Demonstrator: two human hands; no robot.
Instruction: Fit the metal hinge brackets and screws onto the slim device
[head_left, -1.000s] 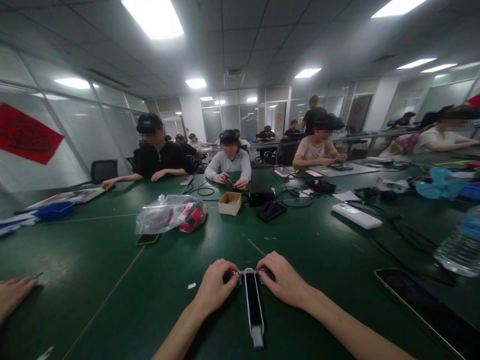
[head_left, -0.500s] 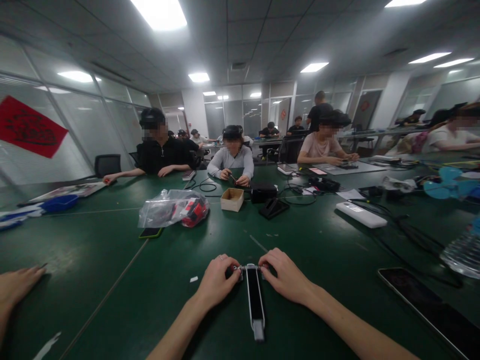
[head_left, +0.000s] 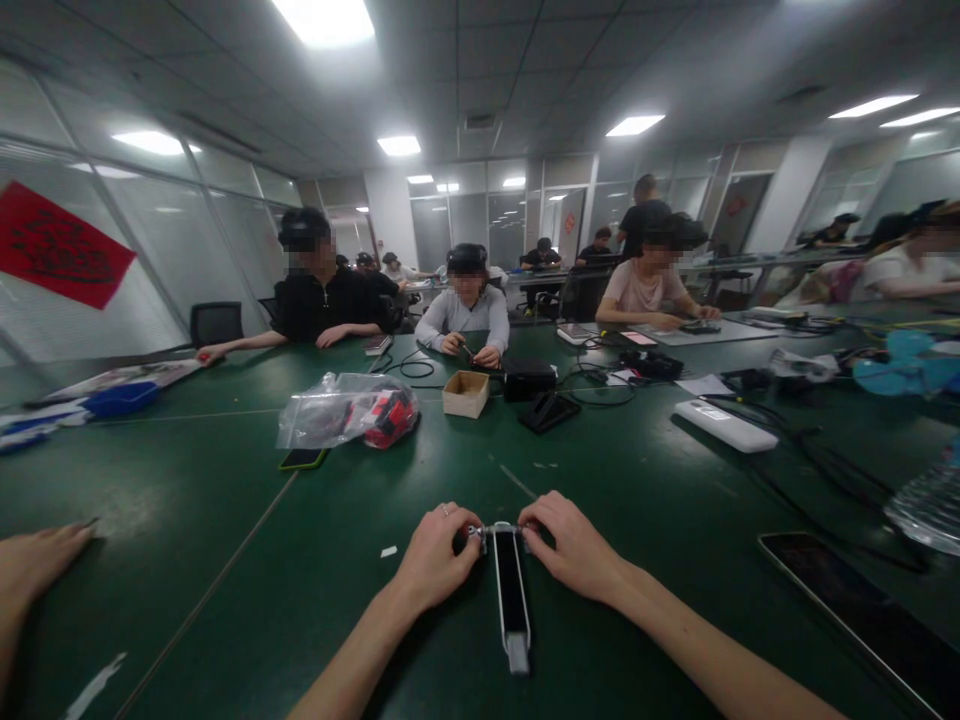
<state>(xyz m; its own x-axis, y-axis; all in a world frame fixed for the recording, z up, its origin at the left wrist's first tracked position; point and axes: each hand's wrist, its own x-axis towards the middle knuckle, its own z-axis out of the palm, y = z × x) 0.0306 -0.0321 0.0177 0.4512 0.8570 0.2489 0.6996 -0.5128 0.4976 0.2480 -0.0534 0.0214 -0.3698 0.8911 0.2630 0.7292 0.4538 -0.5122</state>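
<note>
On the green table (head_left: 360,640) lies a long, narrow device (head_left: 510,575) with a black middle and a pale rim. A grey block sits at its near end, and small shiny parts stick out sideways at its far end. My left hand (head_left: 439,555) is closed, thumb and fingers pinching the left side part. With its fingers curled the same way, my right hand (head_left: 574,545) pinches the right side part, which is mostly hidden. A small white scrap (head_left: 388,551) lies left of my left hand.
Ahead stand a clear plastic bag (head_left: 352,410) with red and black contents, a small open box (head_left: 466,394) and a black stand (head_left: 549,411). A white power strip-like block (head_left: 725,426), cables and a dark phone (head_left: 855,610) are rightward. Another person's hand (head_left: 45,565) rests at left.
My hands keep their grip on the device's side parts, with hardly any movement. The whole view has shifted very slightly.
</note>
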